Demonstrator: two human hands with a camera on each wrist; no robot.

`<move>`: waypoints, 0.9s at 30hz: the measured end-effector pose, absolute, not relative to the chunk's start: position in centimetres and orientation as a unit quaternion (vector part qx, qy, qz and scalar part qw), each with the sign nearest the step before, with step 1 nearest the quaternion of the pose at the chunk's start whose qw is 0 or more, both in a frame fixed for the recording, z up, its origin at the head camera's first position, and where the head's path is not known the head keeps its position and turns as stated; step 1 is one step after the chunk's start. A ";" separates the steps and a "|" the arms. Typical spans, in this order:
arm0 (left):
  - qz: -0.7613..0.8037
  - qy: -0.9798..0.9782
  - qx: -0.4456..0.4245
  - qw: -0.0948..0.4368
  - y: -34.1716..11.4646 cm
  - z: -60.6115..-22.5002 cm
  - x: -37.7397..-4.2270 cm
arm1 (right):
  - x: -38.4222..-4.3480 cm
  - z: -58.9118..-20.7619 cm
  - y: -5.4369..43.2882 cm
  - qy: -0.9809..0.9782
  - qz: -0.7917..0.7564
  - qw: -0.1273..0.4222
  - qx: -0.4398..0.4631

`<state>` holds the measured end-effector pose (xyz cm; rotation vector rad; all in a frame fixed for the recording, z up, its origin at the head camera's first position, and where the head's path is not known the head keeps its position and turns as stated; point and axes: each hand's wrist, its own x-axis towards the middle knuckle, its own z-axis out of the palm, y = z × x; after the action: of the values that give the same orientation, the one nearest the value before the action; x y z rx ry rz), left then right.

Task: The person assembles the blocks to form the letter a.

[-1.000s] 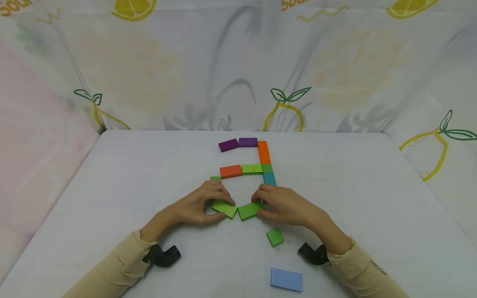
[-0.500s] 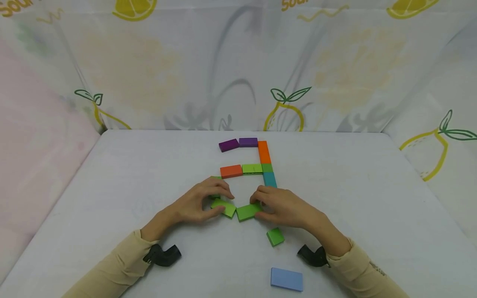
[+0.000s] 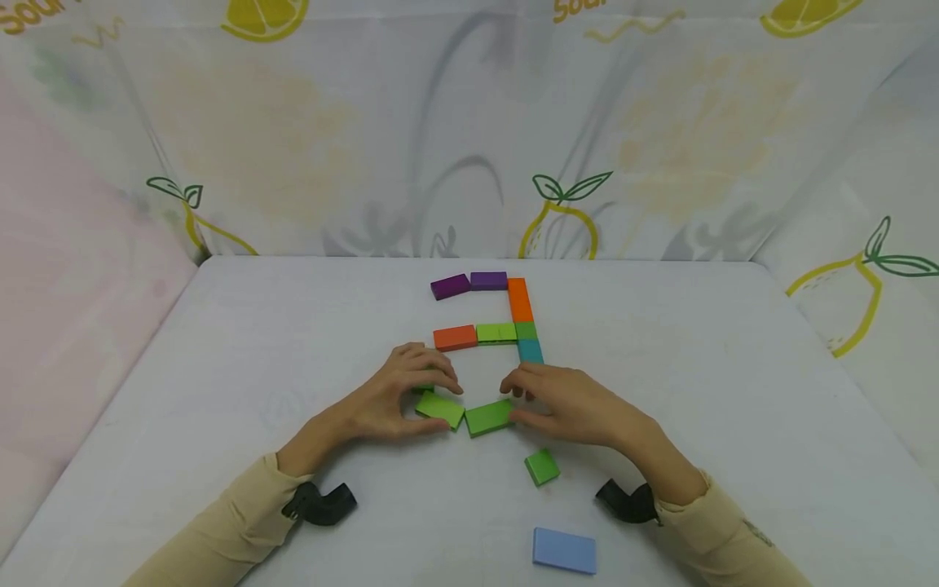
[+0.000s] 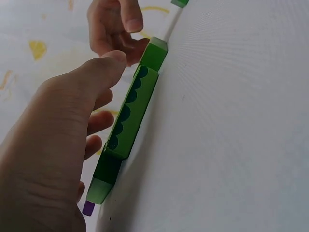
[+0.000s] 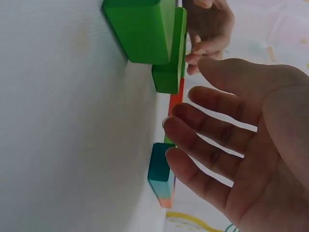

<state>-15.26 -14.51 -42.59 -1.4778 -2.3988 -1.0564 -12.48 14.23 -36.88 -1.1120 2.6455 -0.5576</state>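
Note:
In the head view my left hand (image 3: pixel 385 395) arches around a light green block (image 3: pixel 438 409), thumb at its near side and fingers beyond. The left wrist view shows the thumb clear of that block, whose side (image 4: pixel 137 111) has a dark scalloped pattern. A green block (image 3: pixel 487 417) lies end to end with it. My right hand (image 3: pixel 572 403) is at this block's right end, its fingers relaxed and holding nothing. In the right wrist view the fingers are spread beside a teal block (image 5: pixel 159 164). Another green block (image 3: pixel 425 386) is partly hidden behind the left fingers.
Farther back, a red-orange block (image 3: pixel 455 337), a yellow-green block (image 3: pixel 496 333), a small green block (image 3: pixel 526 330), an orange block (image 3: pixel 519 299) and two purple blocks (image 3: pixel 488 281) join up. Nearer lie a green square block (image 3: pixel 542 467) and a light blue block (image 3: pixel 564 551).
The left fingers have loosened from the light green block. My right hand has let go of the green block and shifted slightly right. Both blocks moved slightly left early on.

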 end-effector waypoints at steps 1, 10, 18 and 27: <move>-0.350 -0.794 -0.492 0.067 -14.4 -42.6 -15.2 | -12.4 -36.9 14.4 0.899 -0.192 0.114 -0.377; -0.333 -0.790 -0.511 0.063 -13.7 -42.5 -14.7 | -11.5 -36.8 16.5 0.869 -0.233 0.208 -0.383; -0.309 -0.797 -0.512 0.084 -13.1 -42.3 -14.3 | -11.1 -36.1 17.7 0.852 -0.237 0.283 -0.370; -0.287 -0.823 -0.479 0.100 -11.8 -42.2 -13.2 | -10.9 -36.0 17.7 0.858 -0.219 0.300 -0.356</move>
<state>-13.23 -11.78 -42.16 -1.4171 -2.4332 -0.8480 -10.90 17.74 -35.97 -0.9451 2.2772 -0.5805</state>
